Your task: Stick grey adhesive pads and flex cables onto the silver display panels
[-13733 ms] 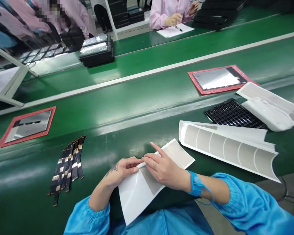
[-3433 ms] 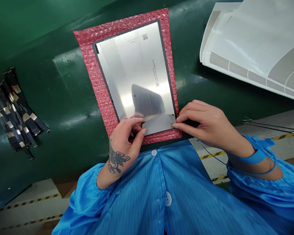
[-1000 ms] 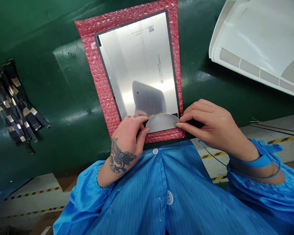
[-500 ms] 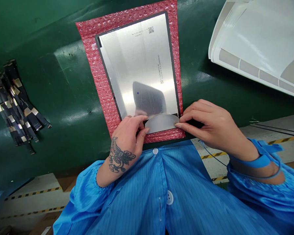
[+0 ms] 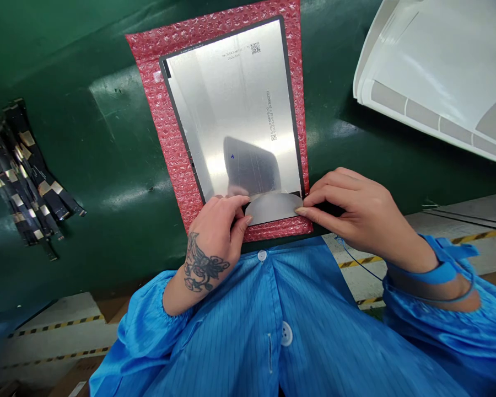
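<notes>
At the left edge of the frame, a bundle of dark flat cables is lying on the green tabletop, well apart from both hands. At the upper right, white sheets with grey sections are resting in a curled stack, running out of the frame. In the upper centre, a silver-backed panel is lying flat on a red bubble-wrap sheet, its near edge facing the person's blue smock. A dark reflection is spreading over the panel's lower half.

At the panel's near edge, a greyish strip is bowing upward between the hands. The left hand is pinching its left end between thumb and index finger, and is covering the panel's lower left corner. The right hand is pinching its right end at the opposite corner, its other fingers curling in. A blue wrist strap is circling the right wrist.

Count: one panel, one bubble-wrap sheet, one strip and one wrist strap are showing; two white buttons are showing on the smock. The cables and the white sheets are overlapping, preventing an exact count. Yellow-and-black tape is marking the floor beyond the tabletop.
</notes>
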The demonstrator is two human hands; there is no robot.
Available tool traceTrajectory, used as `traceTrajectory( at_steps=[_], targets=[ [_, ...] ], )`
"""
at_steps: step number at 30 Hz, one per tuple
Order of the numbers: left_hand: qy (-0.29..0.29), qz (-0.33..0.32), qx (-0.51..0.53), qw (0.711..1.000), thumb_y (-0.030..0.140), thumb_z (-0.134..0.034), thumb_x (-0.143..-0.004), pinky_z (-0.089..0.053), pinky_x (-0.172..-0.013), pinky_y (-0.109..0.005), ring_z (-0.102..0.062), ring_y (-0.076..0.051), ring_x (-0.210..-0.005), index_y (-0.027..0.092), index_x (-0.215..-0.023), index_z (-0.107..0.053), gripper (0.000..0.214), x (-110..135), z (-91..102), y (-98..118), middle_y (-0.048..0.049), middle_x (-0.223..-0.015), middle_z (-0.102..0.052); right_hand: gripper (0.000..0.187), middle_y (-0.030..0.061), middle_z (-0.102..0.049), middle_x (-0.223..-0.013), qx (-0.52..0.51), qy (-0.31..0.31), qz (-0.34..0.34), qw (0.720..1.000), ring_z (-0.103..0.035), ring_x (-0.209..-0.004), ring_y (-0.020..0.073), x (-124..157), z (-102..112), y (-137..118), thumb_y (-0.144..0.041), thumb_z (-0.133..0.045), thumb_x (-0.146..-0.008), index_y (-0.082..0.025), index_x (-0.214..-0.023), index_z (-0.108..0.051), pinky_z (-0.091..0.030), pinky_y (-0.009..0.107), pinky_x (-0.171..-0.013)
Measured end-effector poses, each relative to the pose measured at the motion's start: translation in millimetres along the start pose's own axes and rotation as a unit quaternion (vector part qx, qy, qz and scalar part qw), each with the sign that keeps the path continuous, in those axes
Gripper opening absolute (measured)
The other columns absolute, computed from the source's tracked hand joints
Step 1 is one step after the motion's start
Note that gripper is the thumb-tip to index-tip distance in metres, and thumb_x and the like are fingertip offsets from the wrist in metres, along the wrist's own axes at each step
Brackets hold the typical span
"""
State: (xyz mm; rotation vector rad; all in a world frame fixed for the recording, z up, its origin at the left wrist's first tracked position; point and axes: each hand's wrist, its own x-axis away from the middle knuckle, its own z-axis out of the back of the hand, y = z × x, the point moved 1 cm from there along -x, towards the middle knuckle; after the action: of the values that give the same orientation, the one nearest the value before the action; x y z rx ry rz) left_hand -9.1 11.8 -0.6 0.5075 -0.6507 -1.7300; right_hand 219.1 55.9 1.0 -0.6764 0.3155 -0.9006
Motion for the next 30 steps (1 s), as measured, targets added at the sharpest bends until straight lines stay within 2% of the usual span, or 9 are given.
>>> traceTrajectory(
  at_steps=[5, 11, 16, 18, 20, 22, 24, 26, 30],
  targets=[
    [0.002, -0.031, -0.033, 0.999, 0.015, -0.057, -0.088, -0.051, -0.066, -0.029, -0.061, -0.017, -0.074, 0.021, -0.110, -0.055, 0.023, 2, -1.1, -1, -0.0002, -0.077, -0.063, 0.014, 0.0034, -0.067, -0.075, 0.006, 0.000, -0.003, 1.000, -0.058, -0.070, 0.0193, 1, -1, -1, -0.022, -0.057, -0.090, -0.022, -0.077, -0.063, -0.047, 0.034, -0.062],
    [0.055, -0.035, -0.082, 0.995, 0.023, -0.067, -0.083, -0.050, -0.073, -0.034, -0.060, -0.022, -0.084, 0.020, -0.117, -0.052, 0.036, 5, -1.4, -9, -0.0057, -0.092, -0.062, 0.016, 0.0038, -0.060, -0.074, 0.064, 0.034, -0.053, 0.996, -0.054, -0.068, 0.0193, 7, -4, -3, -0.029, -0.060, -0.088, -0.021, -0.076, -0.055, -0.043, 0.032, -0.058],
    [0.032, -0.050, -0.051, 0.997, 0.026, -0.066, -0.084, -0.051, -0.075, -0.036, -0.061, -0.023, -0.089, 0.020, -0.119, -0.051, 0.038, 6, 5.7, -18, -0.0070, -0.099, -0.062, 0.029, 0.0010, -0.053, -0.071, 0.078, 0.064, -0.080, 0.992, -0.051, -0.059, 0.0169, 10, -3, 2, -0.038, -0.066, -0.084, -0.023, -0.072, -0.044, -0.039, 0.031, -0.050],
    [0.032, -0.065, -0.039, 0.997, 0.024, -0.065, -0.083, -0.052, -0.076, -0.036, -0.061, -0.023, -0.092, 0.020, -0.118, -0.052, 0.038, 9, 7.8, -16, -0.0082, -0.100, -0.062, 0.020, 0.0018, -0.056, -0.073, 0.066, 0.115, -0.074, 0.988, -0.056, -0.065, 0.0182, 14, -6, -1, -0.027, -0.062, -0.086, -0.023, -0.075, -0.046, -0.045, 0.032, -0.055],
    [0.061, -0.102, -0.052, 0.992, 0.019, -0.063, -0.083, -0.052, -0.082, -0.038, -0.062, -0.024, -0.096, 0.019, -0.116, -0.054, 0.035, 14, 5.3, -10, -0.0095, -0.102, -0.065, 0.010, 0.0048, -0.062, -0.082, 0.073, 0.212, -0.066, 0.972, -0.062, -0.078, 0.0207, 19, -15, -9, -0.015, -0.058, -0.087, -0.023, -0.085, -0.052, -0.052, 0.035, -0.066],
    [0.088, -0.158, -0.096, 0.979, 0.018, -0.059, -0.084, -0.047, -0.095, -0.044, -0.062, -0.025, -0.105, 0.018, -0.116, -0.056, 0.031, 20, -3.2, -3, -0.0107, -0.106, -0.068, 0.020, 0.0088, -0.068, -0.097, 0.095, 0.258, -0.016, 0.961, -0.065, -0.093, 0.0231, 23, -32, -21, -0.010, -0.055, -0.086, -0.022, -0.103, -0.055, -0.055, 0.041, -0.080],
    [0.080, -0.200, -0.150, 0.965, 0.021, -0.052, -0.089, -0.034, -0.109, -0.050, -0.060, -0.027, -0.114, 0.015, -0.117, -0.058, 0.029, 25, -15.4, 2, -0.0126, -0.112, -0.070, 0.032, 0.0123, -0.069, -0.111, 0.098, 0.215, 0.067, 0.969, -0.064, -0.108, 0.0246, 23, -53, -33, -0.015, -0.050, -0.090, -0.019, -0.122, -0.051, -0.052, 0.048, -0.093],
    [0.046, -0.207, -0.190, 0.959, 0.024, -0.041, -0.094, -0.022, -0.116, -0.052, -0.057, -0.028, -0.121, 0.010, -0.120, -0.058, 0.034, 28, -26.2, 2, -0.0161, -0.117, -0.069, 0.039, 0.0156, -0.068, -0.118, 0.116, 0.167, 0.103, 0.974, -0.059, -0.119, 0.0264, 21, -73, -42, -0.027, -0.044, -0.095, -0.013, -0.131, -0.046, -0.048, 0.049, -0.098],
    [0.009, -0.199, -0.220, 0.955, 0.029, -0.029, -0.098, -0.013, -0.119, -0.048, -0.050, -0.027, -0.130, 0.003, -0.130, -0.053, 0.048, 30, -32.6, -4, -0.0198, -0.125, -0.065, 0.056, 0.0188, -0.060, -0.132, 0.190, 0.132, 0.068, 0.970, -0.049, -0.131, 0.0266, 18, -90, -45, -0.041, -0.034, -0.098, -0.004, -0.139, -0.040, -0.036, 0.046, -0.110]
  ],
)
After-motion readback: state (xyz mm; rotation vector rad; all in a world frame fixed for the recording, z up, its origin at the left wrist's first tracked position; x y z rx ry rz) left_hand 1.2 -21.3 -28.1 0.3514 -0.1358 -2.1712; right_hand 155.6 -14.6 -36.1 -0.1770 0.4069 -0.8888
